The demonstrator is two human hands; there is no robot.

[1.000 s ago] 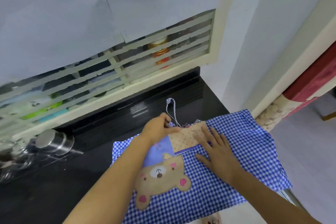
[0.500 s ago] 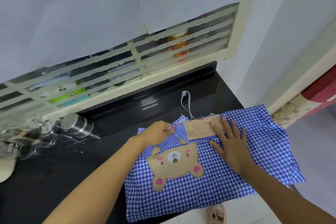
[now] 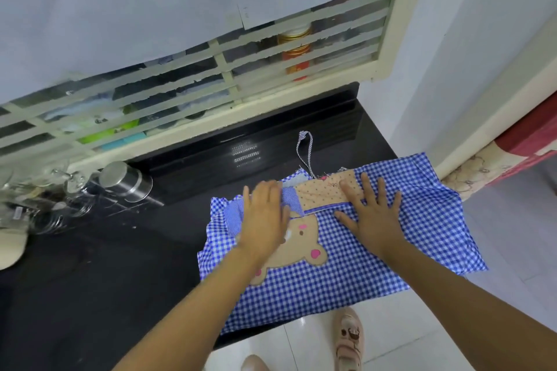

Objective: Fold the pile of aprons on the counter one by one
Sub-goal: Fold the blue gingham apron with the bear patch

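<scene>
Both my palms lie flat with fingers straight on the blue gingham apron [image 3: 346,274] spread over the black counter [image 3: 105,280]. My left hand [image 3: 265,217] covers the bear patch [image 3: 297,250]; my right hand [image 3: 373,214] presses beside the dotted pocket [image 3: 322,191], gripping nothing.

Left hand [image 3: 265,214] now flat on apron [image 3: 422,220].

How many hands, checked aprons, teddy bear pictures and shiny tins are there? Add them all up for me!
Hands: 2, the left hand and the right hand
Blue checked apron: 1
Teddy bear patch: 1
Shiny steel tin: 1
Total: 5
</scene>
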